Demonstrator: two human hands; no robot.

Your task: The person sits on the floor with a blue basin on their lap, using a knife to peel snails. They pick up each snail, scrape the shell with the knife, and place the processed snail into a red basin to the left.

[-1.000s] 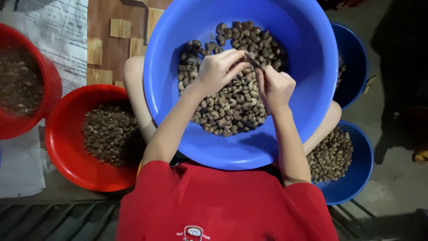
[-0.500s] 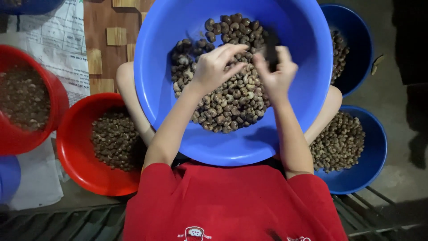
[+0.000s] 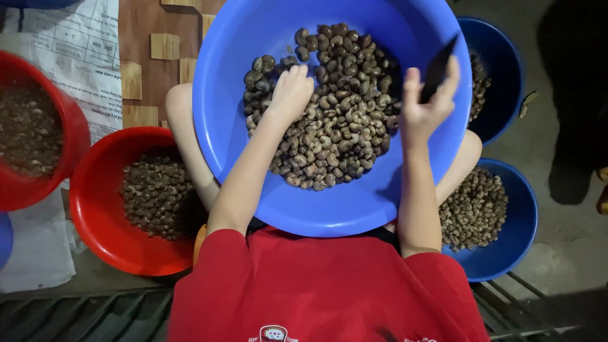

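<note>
A large blue basin (image 3: 354, 209) rests on my lap, holding a heap of brown-grey nuts (image 3: 335, 120). My left hand (image 3: 290, 95) lies palm down on the left part of the heap, fingers dipped among the nuts. My right hand (image 3: 425, 104) is raised over the basin's right rim and grips a small dark blade (image 3: 438, 75) between thumb and fingers. I wear a red shirt (image 3: 316, 291).
A red bowl (image 3: 101, 221) of darker nuts sits at lower left, another red bowl (image 3: 69, 145) at far left. Two blue bowls with nuts stand at right: one at the back (image 3: 506, 82), one nearer (image 3: 513, 253). Printed paper (image 3: 69, 44) and wooden blocks (image 3: 164, 45) lie behind.
My hands have come apart. The right hand moved right and up toward the rim with the blade. The left hand dropped flat onto the nuts.
</note>
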